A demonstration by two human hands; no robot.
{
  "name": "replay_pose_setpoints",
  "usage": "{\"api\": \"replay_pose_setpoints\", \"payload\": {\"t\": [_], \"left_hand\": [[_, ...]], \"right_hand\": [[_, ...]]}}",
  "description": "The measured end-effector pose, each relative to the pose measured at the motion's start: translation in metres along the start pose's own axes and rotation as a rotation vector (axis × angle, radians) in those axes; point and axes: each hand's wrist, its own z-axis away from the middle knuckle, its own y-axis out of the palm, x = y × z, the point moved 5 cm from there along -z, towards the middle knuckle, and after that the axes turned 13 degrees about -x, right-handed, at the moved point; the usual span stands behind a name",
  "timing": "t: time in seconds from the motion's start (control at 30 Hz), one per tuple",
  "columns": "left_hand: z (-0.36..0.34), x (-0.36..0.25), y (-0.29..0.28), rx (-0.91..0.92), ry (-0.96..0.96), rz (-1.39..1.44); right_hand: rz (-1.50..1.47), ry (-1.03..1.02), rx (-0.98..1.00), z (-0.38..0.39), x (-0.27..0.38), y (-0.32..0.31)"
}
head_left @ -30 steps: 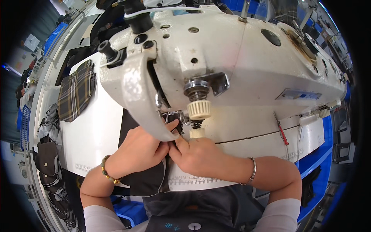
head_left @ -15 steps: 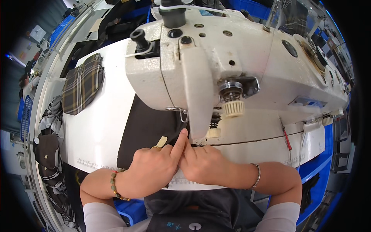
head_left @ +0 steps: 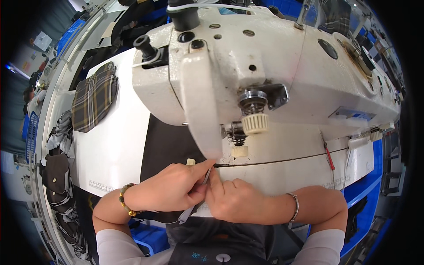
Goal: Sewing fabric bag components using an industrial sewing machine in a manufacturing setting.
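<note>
My left hand (head_left: 176,185) is closed in a pinch on black fabric (head_left: 163,139), its index finger reaching along a narrow grey edge strip (head_left: 185,215). Just right of it my right hand (head_left: 236,198) holds the same edge, fingertips pressed together with the left's and the other fingers curled. Both are in front of a white industrial sewing machine (head_left: 287,62), below its pale lever arm, which hides the needle area. A small cream tab (head_left: 191,162) shows on the fabric behind my left knuckles.
A folded plaid piece (head_left: 92,97) lies left on the white tabletop (head_left: 110,154), beside piled dark sewn pieces (head_left: 59,176). A red-handled tool (head_left: 329,160) lies right, above blue trays (head_left: 362,194). A co-worker (head_left: 34,100) is at the far left; another blue bin (head_left: 148,240) sits below.
My fingertips have moved back from the presser foot toward the table's front edge. The grey strip now shows between my hands, and my left fingers are curled under. The view has shifted slightly.
</note>
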Motion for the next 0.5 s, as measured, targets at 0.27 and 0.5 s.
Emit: {"api": "replay_pose_setpoints", "payload": {"t": [0.27, 0.5], "left_hand": [[0.000, 0.003, 0.002, 0.002, -0.012, -0.020], [-0.012, 0.010, -0.002, -0.062, -0.066, -0.077]], "right_hand": [[-0.022, 0.021, 0.003, 0.000, 0.000, 0.000], [0.018, 0.030, -0.005, -0.001, -0.011, 0.008]]}}
